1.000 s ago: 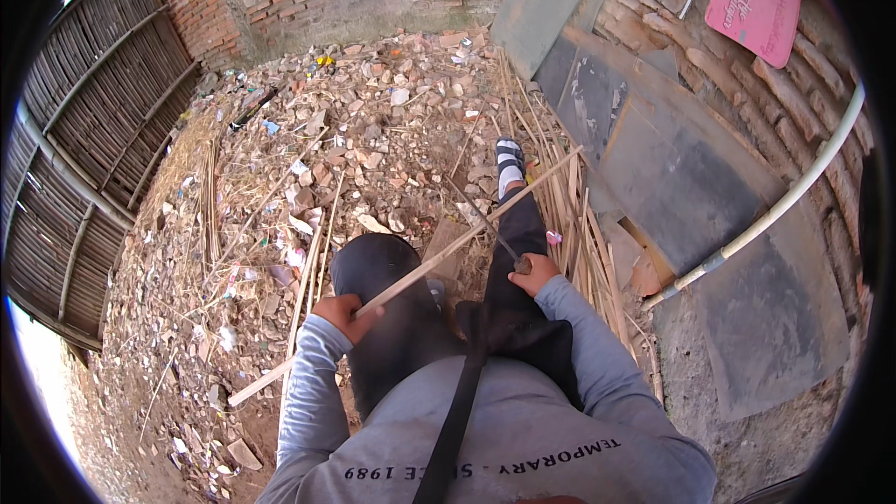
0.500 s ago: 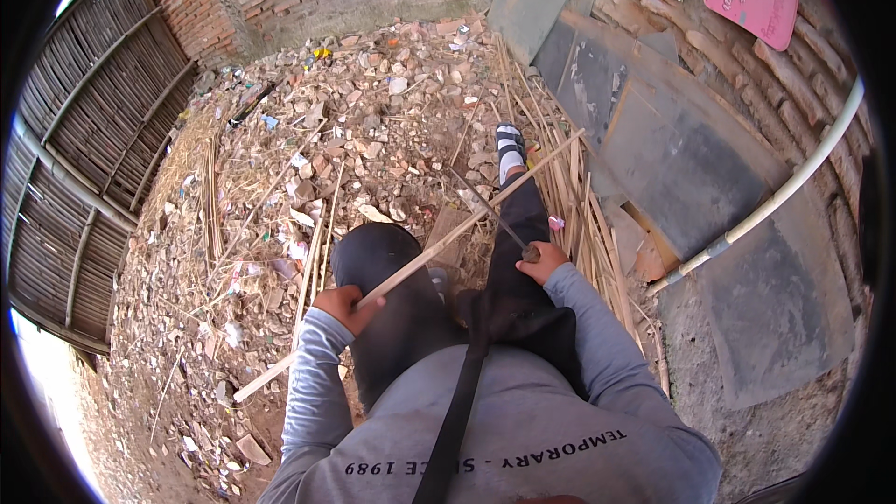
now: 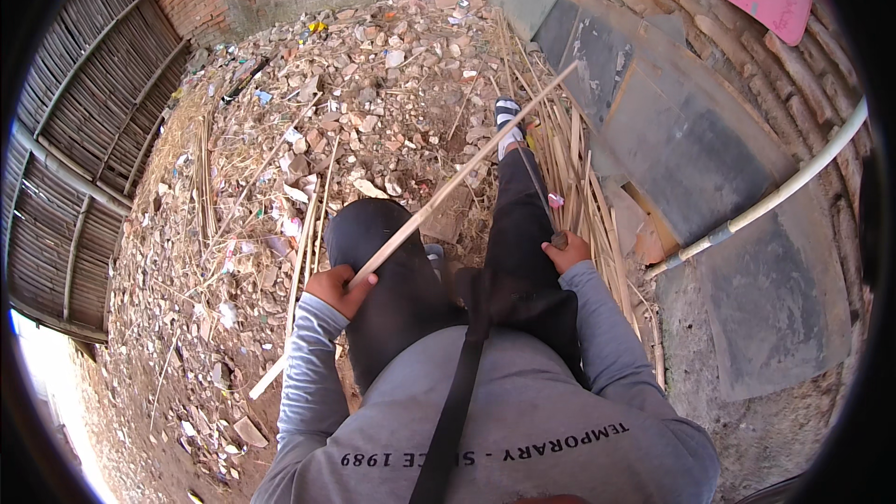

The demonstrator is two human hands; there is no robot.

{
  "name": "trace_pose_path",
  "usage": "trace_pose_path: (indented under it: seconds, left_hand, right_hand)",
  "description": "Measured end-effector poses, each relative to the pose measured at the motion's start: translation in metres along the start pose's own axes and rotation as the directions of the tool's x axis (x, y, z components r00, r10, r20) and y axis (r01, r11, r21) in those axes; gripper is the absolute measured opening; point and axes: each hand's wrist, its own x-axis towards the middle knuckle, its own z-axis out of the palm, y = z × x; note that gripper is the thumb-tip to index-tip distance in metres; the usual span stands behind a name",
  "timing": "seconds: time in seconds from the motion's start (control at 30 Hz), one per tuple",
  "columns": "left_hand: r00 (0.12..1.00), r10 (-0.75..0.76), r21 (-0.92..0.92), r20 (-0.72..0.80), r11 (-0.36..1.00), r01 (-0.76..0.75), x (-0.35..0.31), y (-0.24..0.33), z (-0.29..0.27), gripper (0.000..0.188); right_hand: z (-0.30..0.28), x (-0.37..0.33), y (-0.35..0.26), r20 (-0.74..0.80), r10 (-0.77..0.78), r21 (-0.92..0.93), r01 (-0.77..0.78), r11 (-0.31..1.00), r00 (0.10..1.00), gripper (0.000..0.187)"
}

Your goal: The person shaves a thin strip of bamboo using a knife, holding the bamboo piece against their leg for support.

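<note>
A long pale strip of split bamboo [image 3: 422,215] runs slantwise from beside my left forearm up to the far right. My left hand [image 3: 342,291] is closed around it near its lower end, thumb on top. My right hand [image 3: 569,252] grips the dark handle of a knife [image 3: 537,177] beside my right thigh. The thin blade points away from me along the right leg, its far part close under the strip. Most of the knife's handle is hidden in my fist.
More bamboo strips [image 3: 577,163] lie along my right leg, and several [image 3: 313,224] lie left of my bent left knee. Rubble covers the ground. Dark boards [image 3: 686,163] and a pale pole [image 3: 765,210] stand at the right, a bamboo fence [image 3: 79,159] at the left.
The knife has swung from crossing the strip to pointing along my right leg, as my right hand shifted rightward. The strip's far end has risen, and my left hand moved slightly away from me.
</note>
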Motion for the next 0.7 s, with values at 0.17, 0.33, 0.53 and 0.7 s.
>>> trace_pose_path:
  seconds: [0.17, 0.33, 0.53, 0.7]
  left_hand:
    - [0.997, 0.035, -0.185, -0.07, 0.982, -0.047, -0.013, -0.002, -0.017, 0.041]
    - [0.999, -0.007, -0.214, -0.047, 0.977, -0.003, -0.003, -0.009, -0.009, 0.042]
    - [0.99, -0.059, -0.394, 0.13, 0.913, 0.106, 0.019, -0.025, 0.001, 0.041]
    - [0.981, -0.082, -0.318, 0.176, 0.939, 0.135, 0.022, -0.016, -0.004, 0.039]
  right_hand:
    - [-0.025, -0.026, 0.069, -0.034, 0.224, -0.228, -0.226, 0.947, 0.974, 0.041]
    - [-0.031, -0.094, 0.168, 0.023, 0.306, -0.389, -0.274, 0.879, 0.952, 0.048]
    - [-0.01, -0.142, 0.159, 0.065, 0.566, -0.402, -0.498, 0.768, 0.822, 0.052]
    - [0.02, -0.153, 0.206, 0.145, 0.664, -0.47, -0.539, 0.698, 0.734, 0.05]
